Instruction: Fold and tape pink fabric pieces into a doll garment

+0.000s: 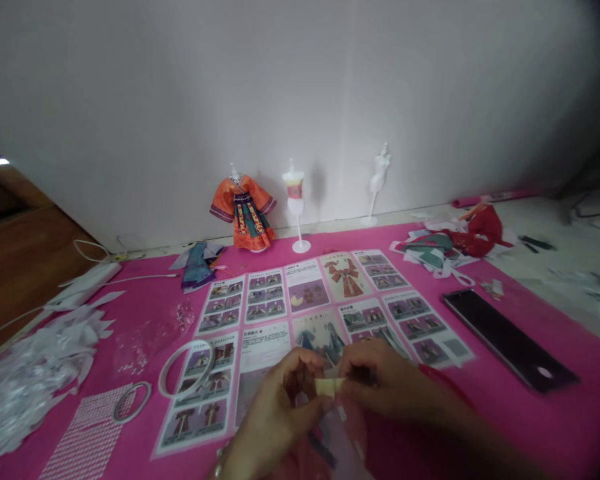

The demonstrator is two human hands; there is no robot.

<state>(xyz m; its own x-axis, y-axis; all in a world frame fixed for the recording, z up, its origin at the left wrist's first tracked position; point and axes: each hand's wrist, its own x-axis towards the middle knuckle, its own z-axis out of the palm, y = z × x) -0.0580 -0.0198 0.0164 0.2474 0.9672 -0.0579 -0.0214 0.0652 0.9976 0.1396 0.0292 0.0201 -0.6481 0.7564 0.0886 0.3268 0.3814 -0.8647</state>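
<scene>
Low in the middle of the view, my left hand [290,407] and my right hand [380,380] are held close together. Between their fingertips is a small pale yellow strip [327,386], gripped at both ends. It looks like fabric or tape, but I cannot tell which. Sheer whitish material [347,433] with a dark strip on it lies below the hands, slightly blurred. Under and beyond the hands spreads a printed instruction sheet [265,340] with pictures of doll clothes.
Behind the sheet stand an orange-robed doll form [243,213], a form with a yellow and red band [295,190] and a bare white form [379,173]. Tape rolls [163,377] lie left, a phone [505,340] right, fabric scraps [445,240] at the back right, plastic bags [35,380] far left.
</scene>
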